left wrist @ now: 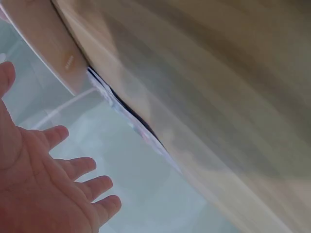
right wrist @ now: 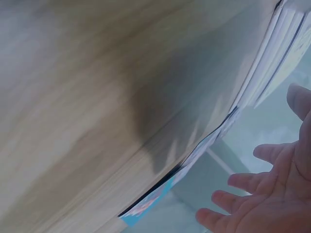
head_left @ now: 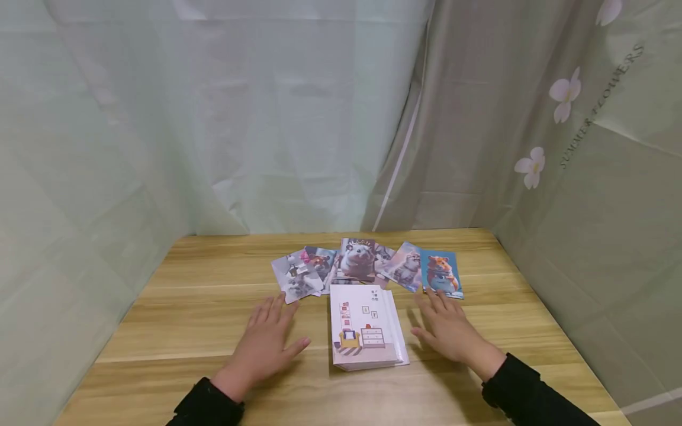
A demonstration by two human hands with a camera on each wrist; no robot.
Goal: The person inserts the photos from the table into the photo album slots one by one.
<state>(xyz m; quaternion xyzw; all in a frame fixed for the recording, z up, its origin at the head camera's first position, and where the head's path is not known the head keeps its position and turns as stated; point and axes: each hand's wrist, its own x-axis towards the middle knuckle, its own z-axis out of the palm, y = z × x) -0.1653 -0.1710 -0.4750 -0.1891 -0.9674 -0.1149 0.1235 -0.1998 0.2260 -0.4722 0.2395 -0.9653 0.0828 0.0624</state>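
A thick album (head_left: 367, 325) with a pink-and-white cover, showing a drawn room, lies on the wooden table between both hands. My left hand (head_left: 263, 346), palm down with fingers spread, is left of it and holds nothing. On the album's right is my right hand (head_left: 450, 328), also spread, its fingertips close to a blue card (head_left: 442, 272); whether they touch is unclear. In the left wrist view the left hand (left wrist: 48, 184) shows its bare palm. The right wrist view shows the right hand (right wrist: 272, 189) above the table beside the album's page edges (right wrist: 277, 53).
Behind the album several animal picture cards (head_left: 357, 260) lie in an overlapping row, with a grey-white card (head_left: 295, 277) at its left end. The wooden table (head_left: 176, 307) reaches hanging curtains (head_left: 298, 118) at the back and on both sides.
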